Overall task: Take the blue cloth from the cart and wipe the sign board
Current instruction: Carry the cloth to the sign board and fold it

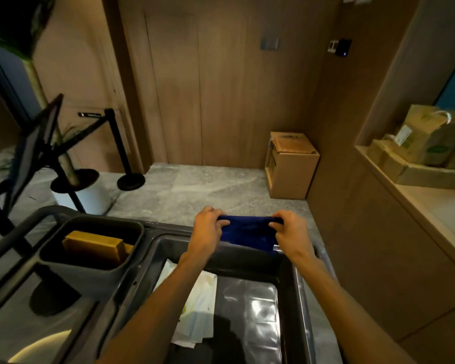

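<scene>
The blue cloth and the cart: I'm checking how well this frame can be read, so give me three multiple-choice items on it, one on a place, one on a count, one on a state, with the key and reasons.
1. Where is the blue cloth?
A. In the small bin on the left
B. Held above the far edge of the cart's tray
C. On the floor by the cardboard box

2. How many hands grip the cloth?
A. None
B. One
C. Two

3. What state is the cloth in?
A. Pulled out between its two ends
B. Balled up tight
C. Draped over the sign board

Key:
1. B: it hangs at the far rim of the cart, clear of the small bin.
2. C: the left hand pinches one end and the right hand the other.
3. A: its top edge runs straight from hand to hand.
</scene>
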Action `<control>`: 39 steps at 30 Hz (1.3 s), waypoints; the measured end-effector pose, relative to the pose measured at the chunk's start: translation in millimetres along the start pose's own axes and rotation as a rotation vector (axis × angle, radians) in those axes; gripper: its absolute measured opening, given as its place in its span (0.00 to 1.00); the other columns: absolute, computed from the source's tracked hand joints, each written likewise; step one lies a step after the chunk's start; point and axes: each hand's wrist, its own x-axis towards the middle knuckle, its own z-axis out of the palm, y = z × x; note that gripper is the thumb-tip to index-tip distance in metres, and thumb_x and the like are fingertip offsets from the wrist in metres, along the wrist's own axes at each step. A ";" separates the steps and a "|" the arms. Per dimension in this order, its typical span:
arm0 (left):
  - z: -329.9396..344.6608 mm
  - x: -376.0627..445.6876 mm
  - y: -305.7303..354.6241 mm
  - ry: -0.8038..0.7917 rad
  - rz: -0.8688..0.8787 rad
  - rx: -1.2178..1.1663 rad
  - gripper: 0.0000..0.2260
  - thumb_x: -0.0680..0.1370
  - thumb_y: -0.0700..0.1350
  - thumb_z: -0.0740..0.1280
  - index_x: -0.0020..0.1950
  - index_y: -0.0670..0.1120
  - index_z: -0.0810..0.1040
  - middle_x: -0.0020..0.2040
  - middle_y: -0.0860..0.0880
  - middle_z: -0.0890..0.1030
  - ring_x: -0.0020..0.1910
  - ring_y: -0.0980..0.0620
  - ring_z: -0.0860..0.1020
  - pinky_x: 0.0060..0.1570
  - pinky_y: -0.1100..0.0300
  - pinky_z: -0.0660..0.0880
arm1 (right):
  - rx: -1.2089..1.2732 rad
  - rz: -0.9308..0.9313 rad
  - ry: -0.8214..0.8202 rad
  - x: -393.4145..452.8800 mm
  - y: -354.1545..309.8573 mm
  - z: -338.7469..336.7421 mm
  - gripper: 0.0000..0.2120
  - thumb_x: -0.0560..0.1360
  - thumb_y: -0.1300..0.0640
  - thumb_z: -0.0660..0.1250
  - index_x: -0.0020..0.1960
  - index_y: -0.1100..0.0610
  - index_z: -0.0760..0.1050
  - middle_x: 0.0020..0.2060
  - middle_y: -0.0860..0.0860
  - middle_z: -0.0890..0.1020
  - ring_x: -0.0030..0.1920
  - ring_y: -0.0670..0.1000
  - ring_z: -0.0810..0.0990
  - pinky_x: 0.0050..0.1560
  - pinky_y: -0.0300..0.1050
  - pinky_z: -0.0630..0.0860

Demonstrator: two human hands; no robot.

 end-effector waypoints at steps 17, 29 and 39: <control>-149.7 -35.7 -19.5 0.316 -0.120 0.024 0.06 0.78 0.39 0.68 0.50 0.41 0.85 0.49 0.42 0.81 0.47 0.48 0.78 0.47 0.64 0.68 | -0.068 -0.369 -0.080 27.2 -146.2 -5.1 0.09 0.79 0.62 0.64 0.55 0.61 0.82 0.50 0.59 0.83 0.51 0.58 0.81 0.47 0.40 0.68; -238.3 -157.2 -92.3 0.617 -0.373 0.184 0.05 0.74 0.36 0.73 0.49 0.39 0.86 0.45 0.40 0.83 0.44 0.43 0.80 0.48 0.58 0.75 | 0.109 -0.676 -0.260 -19.9 -265.4 85.2 0.08 0.77 0.62 0.68 0.55 0.62 0.82 0.51 0.59 0.82 0.52 0.57 0.80 0.49 0.41 0.71; -302.7 -304.5 -126.5 0.770 -0.575 0.299 0.06 0.74 0.36 0.73 0.49 0.41 0.87 0.44 0.42 0.83 0.43 0.44 0.79 0.47 0.57 0.74 | 0.235 -0.908 -0.448 -119.2 -366.2 155.6 0.07 0.77 0.63 0.68 0.52 0.65 0.81 0.50 0.62 0.82 0.51 0.61 0.80 0.47 0.42 0.69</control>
